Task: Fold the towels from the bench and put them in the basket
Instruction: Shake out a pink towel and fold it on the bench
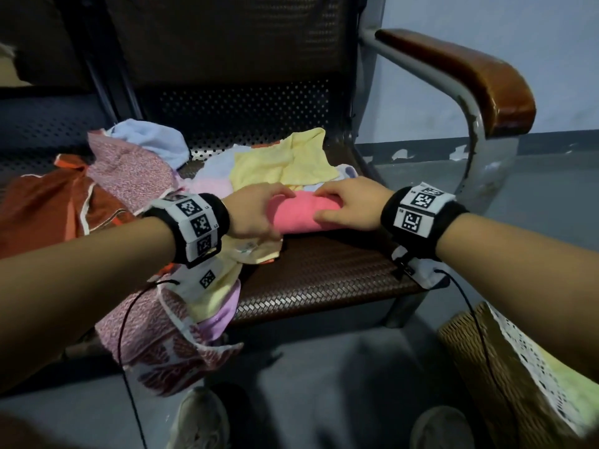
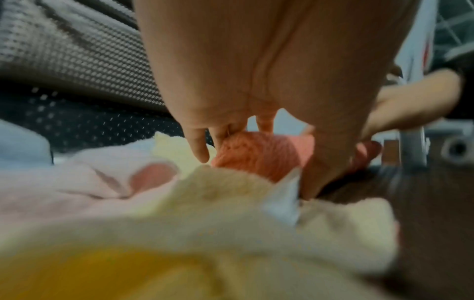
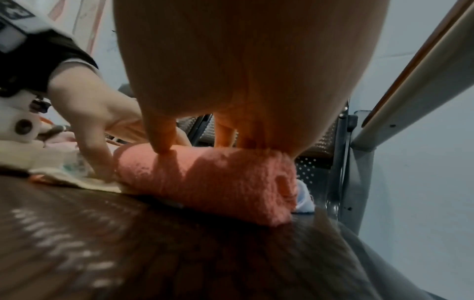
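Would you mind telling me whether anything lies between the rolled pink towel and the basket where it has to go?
Nothing visible does. The pink towel lies under both hands near the bench's front edge, and the basket stands on the floor to the lower right, with bare seat and floor between.

Rolled towel point(image 1: 299, 213) on bench point(image 1: 324, 273), basket point(image 1: 486, 361) apparently right, below.

The light is dim and the corner looks worn. A pale blue wall point(image 1: 486, 14) stands behind, with a darker grey band point(image 1: 421, 150) along its foot where the paint is flaking in white patches. The floor point(image 1: 308, 367) is dull grey. The seat point(image 1: 324, 273) has a brown woven surface, a dark perforated metal back point(image 1: 227, 43), and a grey metal armrest point(image 1: 460, 76) topped with glossy brown wood.
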Demonstrator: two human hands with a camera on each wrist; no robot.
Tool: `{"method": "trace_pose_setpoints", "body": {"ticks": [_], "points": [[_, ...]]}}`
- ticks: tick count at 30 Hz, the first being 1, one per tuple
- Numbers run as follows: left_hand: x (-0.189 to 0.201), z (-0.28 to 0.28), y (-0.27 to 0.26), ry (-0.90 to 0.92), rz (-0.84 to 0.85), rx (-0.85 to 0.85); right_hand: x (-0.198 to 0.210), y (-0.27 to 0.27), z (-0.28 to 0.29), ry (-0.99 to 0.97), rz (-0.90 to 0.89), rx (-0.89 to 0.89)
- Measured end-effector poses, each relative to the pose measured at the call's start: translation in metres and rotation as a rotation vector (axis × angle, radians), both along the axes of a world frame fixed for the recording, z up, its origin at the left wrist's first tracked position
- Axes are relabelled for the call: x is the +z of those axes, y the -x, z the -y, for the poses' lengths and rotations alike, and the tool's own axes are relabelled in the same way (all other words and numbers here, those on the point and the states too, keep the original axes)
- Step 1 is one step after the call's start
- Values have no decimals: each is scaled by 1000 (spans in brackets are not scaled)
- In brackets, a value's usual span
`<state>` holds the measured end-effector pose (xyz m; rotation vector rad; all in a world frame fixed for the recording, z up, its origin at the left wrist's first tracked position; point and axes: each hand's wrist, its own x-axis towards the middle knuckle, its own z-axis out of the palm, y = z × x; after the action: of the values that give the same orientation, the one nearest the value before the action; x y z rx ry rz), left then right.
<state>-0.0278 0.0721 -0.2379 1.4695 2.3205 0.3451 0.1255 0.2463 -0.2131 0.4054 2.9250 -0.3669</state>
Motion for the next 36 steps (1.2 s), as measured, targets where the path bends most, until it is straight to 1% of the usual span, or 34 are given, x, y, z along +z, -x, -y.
{"method": "trace_pose_setpoints", "body": {"ticks": [2, 4, 6, 7, 10, 12, 15, 17, 19, 21, 23, 25, 27, 29, 30, 31, 33, 34, 36], "points": [[-6, 0, 2, 11, -94, 13, -1, 2, -2, 6, 14, -14], [-2, -1, 5, -52, -127, 77, 0, 4, -1, 48, 13, -34], [10, -5, 4, -185, -111, 149, 4, 5, 3, 78, 8, -59], [20, -8, 1, -273, -77, 171, 8, 4, 3, 93, -9, -74], [54, -25, -19, -500, 60, 179, 33, -8, -1, 209, -114, -138], [76, -43, -39, -651, 154, 174, 52, -27, -11, 350, -192, -171], [103, -80, -78, -842, 326, 139, 72, -75, -31, 600, -329, -265], [115, -111, -113, -884, 482, 119, 80, -118, -44, 696, -474, -356], [121, -144, -158, -884, 661, 90, 81, -166, -58, 774, -634, -464], [118, -177, -210, -815, 841, 56, 78, -216, -71, 812, -768, -600], [107, -204, -265, -636, 950, 15, 69, -270, -83, 839, -882, -765], [89, -226, -320, -433, 936, -96, 54, -325, -91, 864, -984, -923], [65, -247, -374, -250, 888, -262, 34, -380, -91, 907, -1077, -1071], [38, -263, -423, -85, 835, -345, 6, -430, -87, 922, -1111, -1255], [22, -268, -445, -3, 810, -373, -12, -451, -86, 909, -1095, -1368], [7, -273, -466, 95, 775, -406, -30, -470, -85, 881, -1041, -1485], [-23, -280, -503, 295, 688, -468, -71, -500, -83, 800, -844, -1724], [-40, -282, -519, 375, 626, -496, -91, -512, -82, 811, -766, -1815], [-66, -285, -542, 485, 469, -550, -128, -529, -82, 947, -683, -1910]]}}
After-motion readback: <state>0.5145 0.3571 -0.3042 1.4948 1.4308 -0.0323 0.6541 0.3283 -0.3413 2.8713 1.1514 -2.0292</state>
